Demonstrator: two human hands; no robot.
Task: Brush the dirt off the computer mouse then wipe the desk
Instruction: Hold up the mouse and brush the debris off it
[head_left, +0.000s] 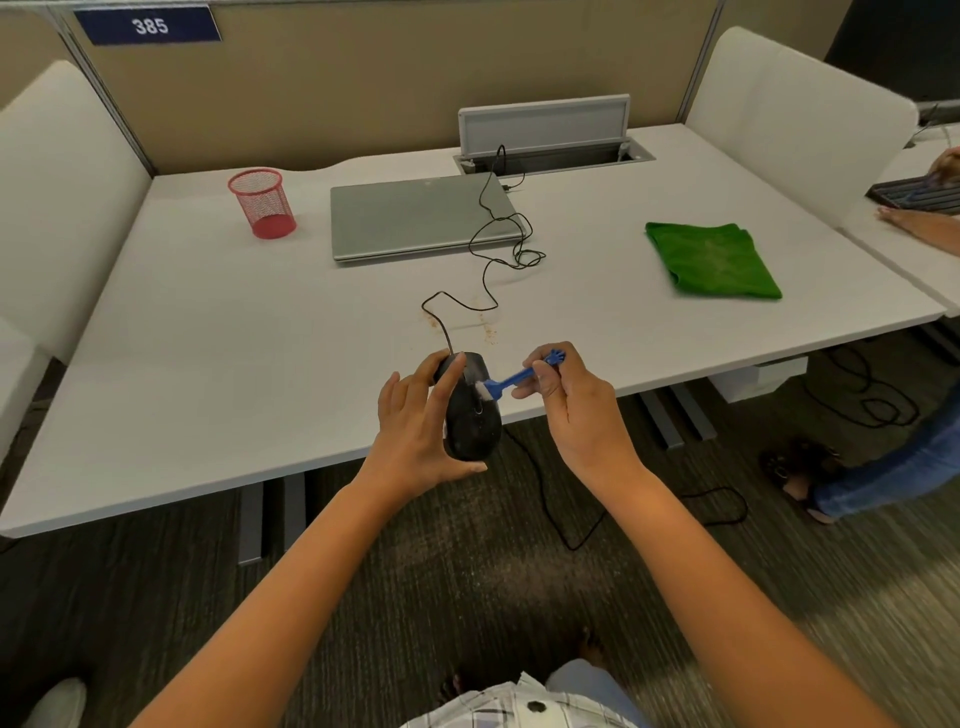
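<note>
Black plastic, dusted pale: I hold the computer mouse (474, 410) off the front edge of the desk (218, 332), my left hand (423, 423) curled around its side and base. My right hand (576, 400) pinches a small blue brush (511, 378), its white bristles touching the mouse's upper shell. Brushing looks under way, not finished. Brown specks lie on the desk near the mouse's cable (488, 244), and the green cloth (711, 260) lies folded, well apart to the right, so wiping appears not yet begun. A blue sign (148, 25) on the partition reads "385".
</note>
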